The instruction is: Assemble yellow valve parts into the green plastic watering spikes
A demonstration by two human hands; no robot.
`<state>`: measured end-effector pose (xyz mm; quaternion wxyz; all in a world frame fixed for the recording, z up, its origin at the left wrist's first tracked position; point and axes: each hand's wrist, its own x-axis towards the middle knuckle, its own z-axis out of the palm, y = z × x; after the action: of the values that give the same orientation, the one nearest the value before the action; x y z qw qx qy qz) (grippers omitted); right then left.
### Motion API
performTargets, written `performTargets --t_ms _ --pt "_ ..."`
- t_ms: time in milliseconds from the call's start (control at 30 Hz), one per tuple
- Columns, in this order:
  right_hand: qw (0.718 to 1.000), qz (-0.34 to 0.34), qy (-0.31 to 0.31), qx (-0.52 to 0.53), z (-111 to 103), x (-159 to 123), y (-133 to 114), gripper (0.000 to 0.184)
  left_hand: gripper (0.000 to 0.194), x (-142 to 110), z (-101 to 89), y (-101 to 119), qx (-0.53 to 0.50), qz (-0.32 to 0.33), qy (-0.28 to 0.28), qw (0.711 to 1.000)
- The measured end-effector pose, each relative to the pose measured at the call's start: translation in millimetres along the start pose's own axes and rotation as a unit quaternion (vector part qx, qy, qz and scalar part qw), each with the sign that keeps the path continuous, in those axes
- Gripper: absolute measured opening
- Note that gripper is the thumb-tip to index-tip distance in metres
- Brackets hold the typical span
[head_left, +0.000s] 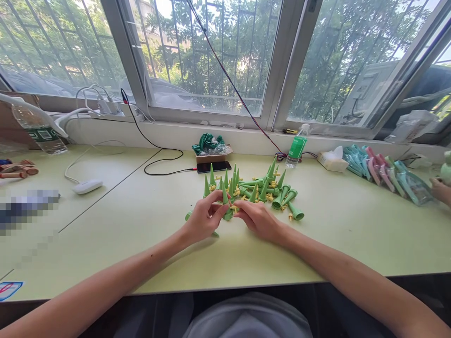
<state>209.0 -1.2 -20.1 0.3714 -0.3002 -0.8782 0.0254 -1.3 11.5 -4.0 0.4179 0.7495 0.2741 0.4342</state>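
My left hand is closed around a green plastic cone-shaped spike, which stands point up. My right hand pinches a small yellow valve piece against the spike's side, near its wider lower part. Just beyond both hands spreads a pile of similar green spikes with yellow pieces, some upright and others lying on their sides. One loose yellow piece lies by a fallen spike at the right end. Part of another green spike shows left of my left hand.
Behind the pile are a phone on a cable and a small box with green wrapping. A water bottle, a tissue pack and bagged coloured items line the back right. Another person's hand shows at the right edge.
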Motion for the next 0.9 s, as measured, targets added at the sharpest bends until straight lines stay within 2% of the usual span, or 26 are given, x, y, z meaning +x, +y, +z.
performTargets --t_ms 267,533,733,900 --pt "0.999 0.032 -0.004 0.017 1.5 -0.3 -1.7 0.041 0.012 -5.3 4.2 7.3 0.087 0.037 -0.031 0.995" --pt "0.993 0.086 0.000 0.084 3.4 -0.1 -8.1 0.054 0.008 -9.3 4.1 8.3 0.237 0.159 -0.017 0.958" --pt "0.984 0.118 0.007 0.134 3.5 1.8 -13.1 0.056 0.009 -8.9 4.1 8.3 0.253 0.200 -0.020 0.946" --pt "0.981 0.143 0.000 0.131 2.3 4.2 -15.8 0.061 0.013 -9.5 2.6 5.1 0.249 0.219 -0.050 0.942"
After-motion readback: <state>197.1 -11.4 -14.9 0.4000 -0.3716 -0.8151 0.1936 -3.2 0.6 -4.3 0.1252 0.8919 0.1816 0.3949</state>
